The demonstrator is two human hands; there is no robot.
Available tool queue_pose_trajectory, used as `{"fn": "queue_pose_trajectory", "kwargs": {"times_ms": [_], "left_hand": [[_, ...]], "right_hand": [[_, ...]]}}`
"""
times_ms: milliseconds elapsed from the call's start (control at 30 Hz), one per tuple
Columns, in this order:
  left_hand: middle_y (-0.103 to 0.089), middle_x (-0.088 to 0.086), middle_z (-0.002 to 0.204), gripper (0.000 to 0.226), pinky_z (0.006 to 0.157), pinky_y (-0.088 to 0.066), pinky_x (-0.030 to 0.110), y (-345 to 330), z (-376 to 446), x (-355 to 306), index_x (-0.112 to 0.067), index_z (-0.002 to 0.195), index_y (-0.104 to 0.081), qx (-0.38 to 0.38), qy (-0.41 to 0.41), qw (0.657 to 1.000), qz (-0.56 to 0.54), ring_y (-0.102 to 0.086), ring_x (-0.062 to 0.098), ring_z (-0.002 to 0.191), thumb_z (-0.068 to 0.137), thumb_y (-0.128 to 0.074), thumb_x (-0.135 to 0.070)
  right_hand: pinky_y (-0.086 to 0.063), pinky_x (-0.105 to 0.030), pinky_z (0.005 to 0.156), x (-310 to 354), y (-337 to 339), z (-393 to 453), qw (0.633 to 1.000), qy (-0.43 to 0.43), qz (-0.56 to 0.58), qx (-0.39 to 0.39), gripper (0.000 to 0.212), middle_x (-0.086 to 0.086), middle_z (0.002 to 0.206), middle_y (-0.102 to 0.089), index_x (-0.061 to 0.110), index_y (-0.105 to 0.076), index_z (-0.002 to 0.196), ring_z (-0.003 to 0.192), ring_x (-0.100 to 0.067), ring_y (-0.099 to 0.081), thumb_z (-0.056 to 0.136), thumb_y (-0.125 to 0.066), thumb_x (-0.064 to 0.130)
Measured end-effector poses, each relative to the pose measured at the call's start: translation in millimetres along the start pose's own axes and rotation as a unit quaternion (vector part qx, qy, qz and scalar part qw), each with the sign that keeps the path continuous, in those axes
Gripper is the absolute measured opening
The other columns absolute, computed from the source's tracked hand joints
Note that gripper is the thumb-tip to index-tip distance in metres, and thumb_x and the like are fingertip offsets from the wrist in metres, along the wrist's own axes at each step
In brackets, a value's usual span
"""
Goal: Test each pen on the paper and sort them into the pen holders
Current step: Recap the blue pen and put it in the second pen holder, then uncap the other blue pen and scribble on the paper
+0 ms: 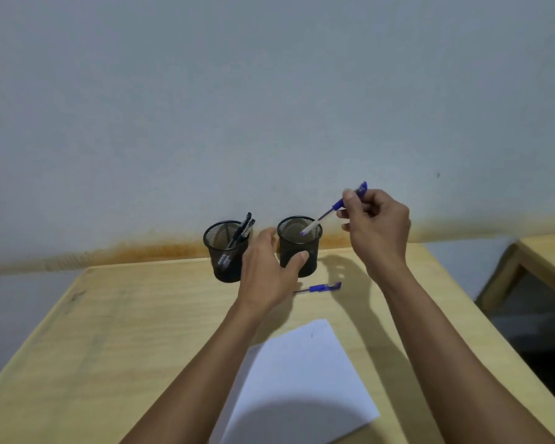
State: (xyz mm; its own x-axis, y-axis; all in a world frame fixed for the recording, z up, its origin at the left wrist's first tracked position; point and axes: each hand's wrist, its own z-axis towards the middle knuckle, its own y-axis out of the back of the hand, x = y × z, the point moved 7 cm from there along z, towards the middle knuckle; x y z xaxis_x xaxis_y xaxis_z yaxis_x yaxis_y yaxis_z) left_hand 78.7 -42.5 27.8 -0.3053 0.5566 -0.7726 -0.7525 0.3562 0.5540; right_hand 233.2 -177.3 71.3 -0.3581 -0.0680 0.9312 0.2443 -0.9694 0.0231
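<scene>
Two black mesh pen holders stand at the far edge of the wooden table [109, 331]. The left holder [226, 251] contains several dark pens. My left hand [266, 270] grips the side of the right holder [299, 241]. My right hand [377, 229] pinches a blue pen [335, 208] tilted tip-down, its tip just inside that holder's rim. Another blue pen [319, 288] lies on the table in front of the right holder. A white sheet of paper [298, 382] lies near me, with a small mark near its far corner.
A grey wall [269, 91] rises directly behind the holders. A second wooden table [545, 251] stands to the right across a dark gap. My shadow falls on the near part of the paper.
</scene>
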Motion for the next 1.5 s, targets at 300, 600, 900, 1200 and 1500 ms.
{"fn": "queue_pose_trajectory", "kwargs": {"times_ms": [300, 600, 900, 1200, 1500], "left_hand": [[-0.052, 0.007, 0.136, 0.079, 0.108, -0.042, 0.042, -38.6, 46.5, 22.8, -0.011, 0.142, -0.044, 0.012, 0.029, 1.0, -0.001, -0.048, 0.023, 0.129, 0.08, -0.07, -0.053], [-0.062, -0.003, 0.119, 0.062, 0.099, -0.049, 0.037, -43.1, 51.0, 29.4, -0.023, 0.125, -0.057, 0.009, 0.018, 1.0, -0.01, -0.057, 0.015, 0.114, 0.077, -0.067, -0.061], [-0.061, 0.001, 0.124, 0.068, 0.104, -0.046, 0.039, -39.3, 48.5, 28.3, -0.019, 0.132, -0.054, 0.027, 0.028, 0.999, -0.015, -0.053, 0.019, 0.121, 0.078, -0.068, -0.058], [-0.048, 0.002, 0.144, 0.078, 0.093, -0.042, 0.015, -23.5, 11.2, 22.3, -0.017, 0.147, -0.038, 0.022, 0.034, 0.999, -0.019, -0.045, 0.017, 0.132, 0.083, -0.071, -0.049], [-0.064, -0.01, 0.106, 0.042, 0.081, -0.05, 0.02, 45.7, -70.7, 25.3, -0.023, 0.123, -0.062, -0.068, 0.004, 0.995, -0.067, -0.059, -0.002, 0.099, 0.084, -0.073, -0.038]], "right_hand": [[-0.043, -0.018, 0.062, -64.1, -43.9, 17.2, 0.993, -0.042, -0.095, 0.058, 0.025, 0.003, 0.072, -0.07, 0.015, -0.074, 0.078, 0.065, -0.004, -0.061, 0.09, -0.074, 0.036], [-0.045, -0.008, 0.06, -79.7, -45.3, 14.8, 0.993, -0.077, -0.079, 0.043, 0.024, 0.007, 0.074, -0.071, 0.013, -0.076, 0.085, 0.066, -0.001, -0.063, 0.081, -0.084, 0.035], [-0.052, -0.015, 0.063, -99.8, -19.2, -28.0, 0.959, -0.038, -0.226, 0.168, 0.01, 0.002, 0.093, -0.069, 0.015, -0.075, 0.093, 0.078, 0.004, -0.065, 0.092, -0.073, 0.025], [-0.032, -0.034, 0.076, -100.4, -44.0, -53.5, 0.813, 0.15, -0.47, 0.31, 0.026, 0.002, 0.113, -0.064, 0.03, -0.076, 0.114, 0.111, -0.024, -0.048, 0.099, -0.059, 0.044], [-0.037, -0.023, 0.072, -59.3, -24.0, -84.5, 0.915, 0.133, -0.25, 0.286, 0.022, 0.007, 0.093, -0.055, 0.02, -0.071, 0.119, 0.087, -0.011, -0.051, 0.098, -0.064, 0.018]]}}
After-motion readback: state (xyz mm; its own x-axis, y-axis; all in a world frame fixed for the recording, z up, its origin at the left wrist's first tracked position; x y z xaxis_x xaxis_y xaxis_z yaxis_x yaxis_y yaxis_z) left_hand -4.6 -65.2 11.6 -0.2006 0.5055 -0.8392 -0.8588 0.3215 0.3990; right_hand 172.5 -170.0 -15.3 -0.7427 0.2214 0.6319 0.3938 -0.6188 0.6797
